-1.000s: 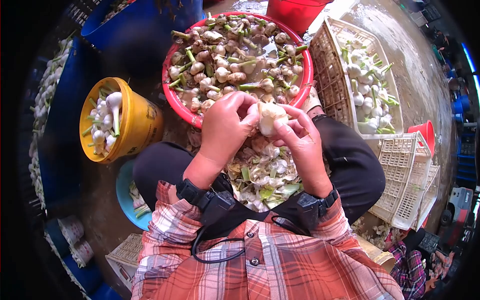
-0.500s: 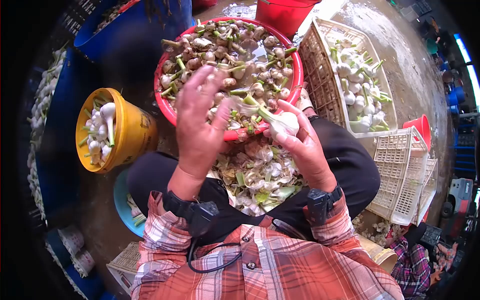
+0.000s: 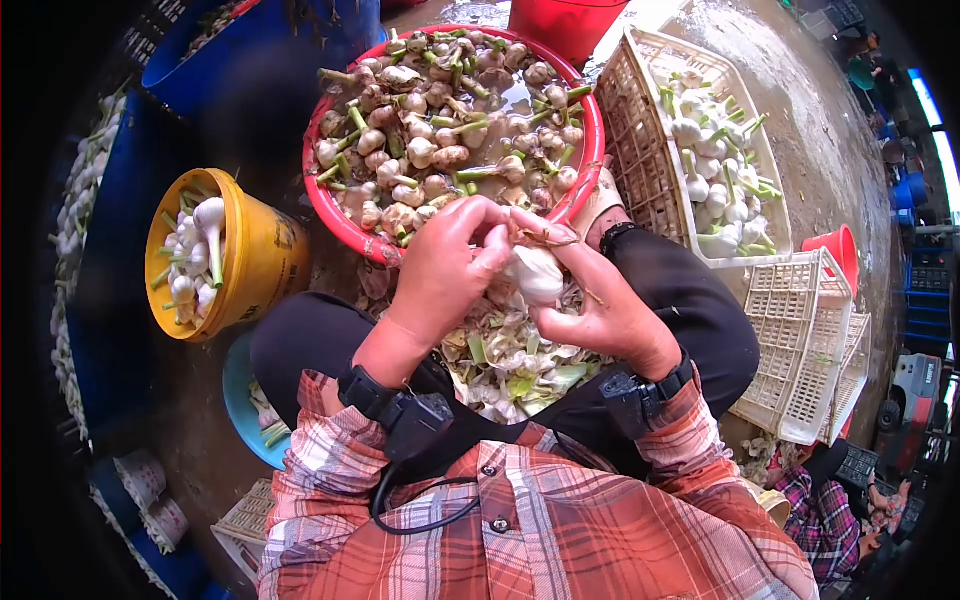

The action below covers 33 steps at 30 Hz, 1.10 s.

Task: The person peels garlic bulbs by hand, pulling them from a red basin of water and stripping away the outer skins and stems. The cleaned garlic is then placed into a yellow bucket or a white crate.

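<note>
Between my two hands, over a pile of peeled skins (image 3: 525, 375), is a white garlic bulb (image 3: 537, 277). My right hand (image 3: 610, 305) grips it between thumb and fingers, with a brownish strip of peel (image 3: 548, 238) lying across those fingers. At the bulb's upper left side, my left hand (image 3: 450, 275) is closed in a pinch; its fingers hide what is between them. Just beyond the hands, a red basin (image 3: 597, 140) holds muddy water and many unpeeled garlic bulbs (image 3: 420, 152) with cut green stems.
At left stand a yellow bucket (image 3: 262, 262) of clean garlic and a light blue basin (image 3: 238, 405). To the right is a pale crate (image 3: 640, 130) holding white garlic, with stacked crates (image 3: 790, 345) nearer. A red bucket (image 3: 565, 28) stands behind. Another person's plaid sleeve (image 3: 815, 525) shows lower right.
My left hand has come from open over the basin to a pinch beside the bulb. My right hand has turned the bulb and brought it slightly nearer, and its stem is now hidden.
</note>
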Each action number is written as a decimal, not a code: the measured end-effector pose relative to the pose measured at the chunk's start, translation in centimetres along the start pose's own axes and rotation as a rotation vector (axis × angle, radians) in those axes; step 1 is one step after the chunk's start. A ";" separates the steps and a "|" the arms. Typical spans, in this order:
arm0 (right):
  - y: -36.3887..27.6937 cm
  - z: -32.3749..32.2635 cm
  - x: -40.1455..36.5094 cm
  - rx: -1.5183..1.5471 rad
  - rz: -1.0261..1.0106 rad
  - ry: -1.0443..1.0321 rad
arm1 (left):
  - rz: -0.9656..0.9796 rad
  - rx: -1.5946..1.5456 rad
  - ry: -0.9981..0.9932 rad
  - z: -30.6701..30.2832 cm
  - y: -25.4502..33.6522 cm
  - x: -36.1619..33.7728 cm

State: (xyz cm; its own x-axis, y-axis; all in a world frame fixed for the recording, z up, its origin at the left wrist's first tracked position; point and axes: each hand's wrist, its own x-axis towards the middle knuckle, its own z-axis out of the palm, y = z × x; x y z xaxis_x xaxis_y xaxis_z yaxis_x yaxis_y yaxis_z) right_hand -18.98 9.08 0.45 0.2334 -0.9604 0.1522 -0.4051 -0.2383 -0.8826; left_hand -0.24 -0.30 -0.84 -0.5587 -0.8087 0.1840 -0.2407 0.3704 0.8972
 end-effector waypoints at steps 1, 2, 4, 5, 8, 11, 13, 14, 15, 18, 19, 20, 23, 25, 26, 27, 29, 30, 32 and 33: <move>-0.9 -0.5 0.2 -0.029 -0.021 -0.027 | -0.148 -0.034 -0.045 -0.8 -0.3 0.3; -1.0 -0.5 -0.1 -0.033 -0.023 -0.028 | -0.174 -0.158 -0.057 -1.3 -0.3 0.4; -0.8 -0.5 -0.6 0.446 0.313 0.061 | -0.086 -0.166 -0.080 -1.6 0.4 0.5; 0.1 -0.5 -0.6 0.345 0.251 0.060 | 0.080 -0.057 -0.067 -1.3 1.1 0.4; 0.0 -0.1 -0.7 0.345 0.327 0.026 | 0.384 0.185 -0.096 -0.3 2.1 -0.1; 0.3 1.3 -0.4 0.627 0.388 0.106 | 0.494 0.373 0.006 0.6 2.0 0.0; 1.1 1.7 -0.6 0.617 0.425 0.030 | 0.398 0.361 0.024 0.8 2.4 0.2; 1.5 1.8 -0.7 0.547 0.437 -0.058 | 0.331 0.350 0.023 0.7 2.2 0.1; 1.1 1.6 -0.8 0.110 0.222 -0.014 | 0.328 0.353 0.025 0.8 1.9 0.2; 1.5 1.3 -0.9 0.059 -0.010 0.103 | -0.187 -0.183 -0.018 0.9 0.2 -0.5; 1.6 1.3 -0.6 0.213 0.094 0.120 | -0.274 -0.362 -0.003 1.0 -0.6 -0.4; 1.4 1.4 -0.3 0.361 0.197 0.136 | -0.349 -0.540 0.019 0.9 -1.0 -0.1; 0.8 2.2 0.1 0.397 0.397 0.318 | -0.272 -0.546 0.066 0.4 -0.3 0.1; 0.6 2.7 0.1 0.247 0.483 0.359 | -0.385 -0.615 -0.015 0.5 -0.7 -0.2; 0.5 2.8 -0.2 0.247 0.490 0.357 | -0.466 -0.697 -0.012 0.7 -0.7 -0.3; 0.4 3.0 -0.3 0.426 0.492 0.337 | -0.481 -0.717 0.057 0.5 -0.5 -0.2; 0.7 3.3 -0.7 0.733 0.453 0.359 | -0.509 -0.767 0.250 -1.0 -1.8 0.8; 0.1 3.1 -0.7 0.886 0.409 0.410 | -0.487 -0.668 0.266 -2.8 -2.0 1.4; 1.0 2.6 -1.0 0.787 0.368 0.445 | -0.376 -0.531 0.165 -3.1 -0.9 0.7; 1.3 2.3 -0.8 0.780 0.362 0.454 | -0.347 -0.495 0.078 -2.2 -0.5 0.2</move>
State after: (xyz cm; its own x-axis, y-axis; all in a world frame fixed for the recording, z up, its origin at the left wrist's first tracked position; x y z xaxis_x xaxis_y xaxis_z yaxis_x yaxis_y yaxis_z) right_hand -17.67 9.89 -1.88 -0.2190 -0.9601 -0.1738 0.3526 0.0882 -0.9316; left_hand 1.54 -1.60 -0.36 -0.4495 -0.8821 -0.1407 0.0099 -0.1624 0.9867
